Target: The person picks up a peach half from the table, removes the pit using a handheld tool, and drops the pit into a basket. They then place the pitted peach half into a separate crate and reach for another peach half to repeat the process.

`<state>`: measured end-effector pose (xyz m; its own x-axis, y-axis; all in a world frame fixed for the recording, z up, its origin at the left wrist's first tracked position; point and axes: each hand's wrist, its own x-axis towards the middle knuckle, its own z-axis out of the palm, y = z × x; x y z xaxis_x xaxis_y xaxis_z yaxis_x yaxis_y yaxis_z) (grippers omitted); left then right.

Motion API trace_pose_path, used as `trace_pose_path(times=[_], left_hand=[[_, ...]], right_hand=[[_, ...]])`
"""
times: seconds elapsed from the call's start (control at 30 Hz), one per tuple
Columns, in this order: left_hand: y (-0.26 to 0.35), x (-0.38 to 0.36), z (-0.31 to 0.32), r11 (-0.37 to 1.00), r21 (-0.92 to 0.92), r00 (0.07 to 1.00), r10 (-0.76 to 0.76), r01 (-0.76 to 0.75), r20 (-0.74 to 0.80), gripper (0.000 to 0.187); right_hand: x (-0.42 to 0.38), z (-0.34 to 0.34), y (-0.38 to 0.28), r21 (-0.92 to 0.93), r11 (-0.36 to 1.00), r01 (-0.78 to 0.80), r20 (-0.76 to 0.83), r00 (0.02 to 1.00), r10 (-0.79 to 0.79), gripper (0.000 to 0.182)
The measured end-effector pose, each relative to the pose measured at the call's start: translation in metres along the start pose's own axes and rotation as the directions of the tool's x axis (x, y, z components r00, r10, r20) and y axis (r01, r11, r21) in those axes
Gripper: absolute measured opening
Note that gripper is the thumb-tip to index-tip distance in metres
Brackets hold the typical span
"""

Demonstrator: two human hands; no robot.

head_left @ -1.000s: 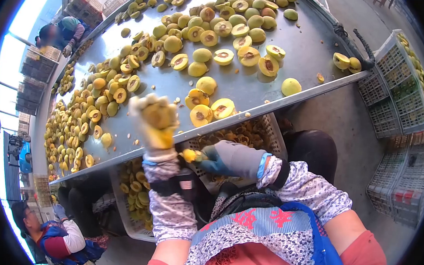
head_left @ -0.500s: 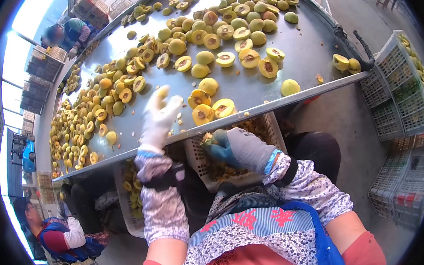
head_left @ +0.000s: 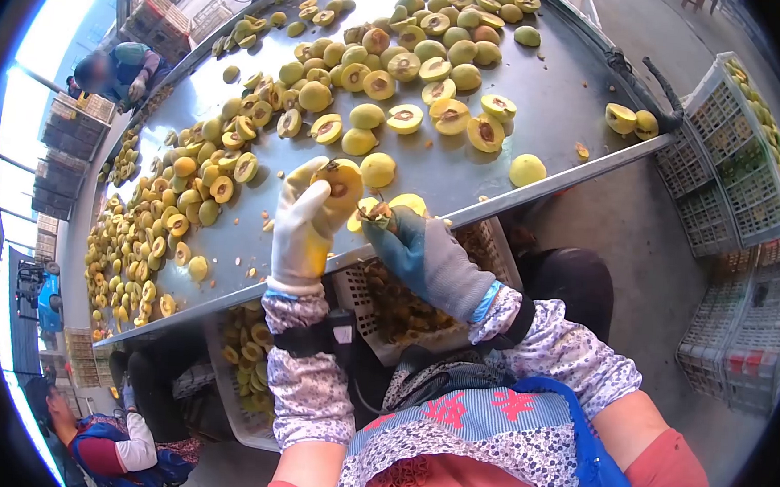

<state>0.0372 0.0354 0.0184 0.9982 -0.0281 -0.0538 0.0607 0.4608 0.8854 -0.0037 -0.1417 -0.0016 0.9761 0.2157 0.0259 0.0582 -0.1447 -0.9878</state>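
Note:
My left hand [head_left: 304, 225], in a white glove with yellow stains, is closed around a peach half [head_left: 343, 185], its yellow cut face and brown stone hollow towards the right. Close beside it, my right hand [head_left: 416, 250], in a grey and blue glove, pinches a small brown and yellow scrap [head_left: 375, 212] between thumb and fingers. Whether a tool is also in that grip cannot be seen. Both hands are over the near edge of the metal table [head_left: 465, 177]. Behind the right fingers another cut peach [head_left: 408, 203] partly shows, and a whole peach [head_left: 377, 170] lies just beyond.
Many whole and halved peaches [head_left: 207, 165] spread across the table. Below its edge are a crate of brown scraps [head_left: 498, 250] and a crate of peach halves [head_left: 258, 427]. Stacked crates [head_left: 734, 166] stand right. One person [head_left: 119, 446] sits at left; another [head_left: 124, 71] is farther back.
My left hand, open over the table before, has closed on a peach half. My right hand has risen from over the scrap crate towards it. The view has shifted slightly.

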Motion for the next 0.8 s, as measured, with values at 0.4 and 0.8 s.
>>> trace_pose_path(times=[0.4,0.8], left_hand=[[-0.028,-0.013,0.014,0.974,-0.216,0.989,0.031,-0.062,-0.144,0.032],[-0.015,-0.025,0.028,0.933,0.328,0.984,0.172,-0.149,-0.040,0.029]], right_hand=[[0.010,0.027,0.025,0.023,0.999,-0.045,0.063,0.997,0.043,0.041],[-0.001,0.019,0.014,-0.205,0.975,-0.087,0.095,0.990,0.109,0.037]])
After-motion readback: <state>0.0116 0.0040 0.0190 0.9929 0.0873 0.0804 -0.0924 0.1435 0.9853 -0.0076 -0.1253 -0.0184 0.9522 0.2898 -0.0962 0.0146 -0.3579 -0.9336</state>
